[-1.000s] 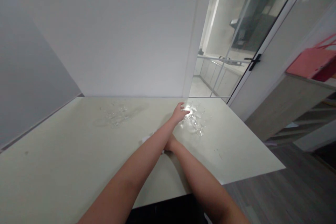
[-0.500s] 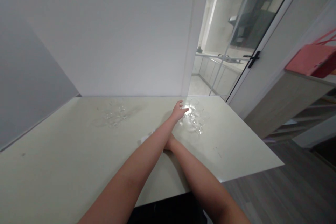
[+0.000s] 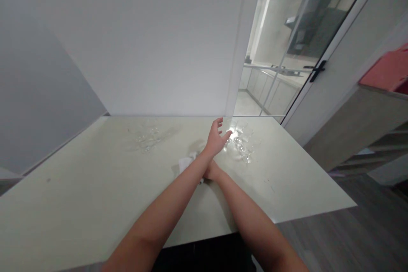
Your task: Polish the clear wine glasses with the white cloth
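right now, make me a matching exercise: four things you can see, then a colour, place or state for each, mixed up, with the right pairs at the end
Things:
1. left hand
2. cloth
3. bag
4. door handle

Colour, place or state:
A. white, crumpled
B. open, beside glasses
C. black
D. pinkish red, at the picture's right edge

Right pairs: 1-B, 2-A, 3-D, 4-C

Glasses (image 3: 242, 141) on table (image 3: 102, 187), left and right
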`<state>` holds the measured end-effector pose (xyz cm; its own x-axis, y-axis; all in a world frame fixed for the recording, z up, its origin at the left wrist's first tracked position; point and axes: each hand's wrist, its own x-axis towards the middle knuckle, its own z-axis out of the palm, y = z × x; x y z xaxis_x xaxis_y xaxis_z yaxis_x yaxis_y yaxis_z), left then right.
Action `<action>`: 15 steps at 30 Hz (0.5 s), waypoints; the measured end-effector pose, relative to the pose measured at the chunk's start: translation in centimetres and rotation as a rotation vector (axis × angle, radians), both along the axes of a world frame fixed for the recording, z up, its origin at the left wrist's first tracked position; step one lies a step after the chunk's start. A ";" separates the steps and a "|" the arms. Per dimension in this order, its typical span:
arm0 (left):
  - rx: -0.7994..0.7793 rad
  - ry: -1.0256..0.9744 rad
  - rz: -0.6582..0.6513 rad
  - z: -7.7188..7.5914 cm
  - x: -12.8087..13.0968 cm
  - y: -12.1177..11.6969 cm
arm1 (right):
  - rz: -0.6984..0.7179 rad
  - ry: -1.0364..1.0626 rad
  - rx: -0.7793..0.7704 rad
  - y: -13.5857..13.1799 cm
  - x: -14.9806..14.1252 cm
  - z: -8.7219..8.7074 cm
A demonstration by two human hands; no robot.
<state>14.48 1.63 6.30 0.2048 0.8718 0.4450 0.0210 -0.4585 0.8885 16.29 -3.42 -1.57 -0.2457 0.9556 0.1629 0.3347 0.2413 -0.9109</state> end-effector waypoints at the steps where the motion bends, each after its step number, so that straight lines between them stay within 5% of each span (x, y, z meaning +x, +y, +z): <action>1: 0.106 0.022 0.020 0.2 -1.4 -0.8 | 0.005 0.019 0.007 0.2 -0.1 -0.3; 5: 0.299 0.126 0.256 0.3 -8.6 -2.2 | -0.075 0.284 -0.015 0.8 -0.3 -0.8; 11: 0.238 -0.019 1.006 -2.5 -20.8 -0.1 | -0.114 0.640 -0.179 0.8 -0.4 -0.1; 13: 0.166 -0.050 1.109 -3.7 -23.4 1.0 | -0.054 0.738 -0.161 0.4 -0.3 0.6; 15: 0.049 -0.064 1.080 -5.0 -24.8 2.0 | -0.014 0.837 -0.158 -0.1 -0.1 1.4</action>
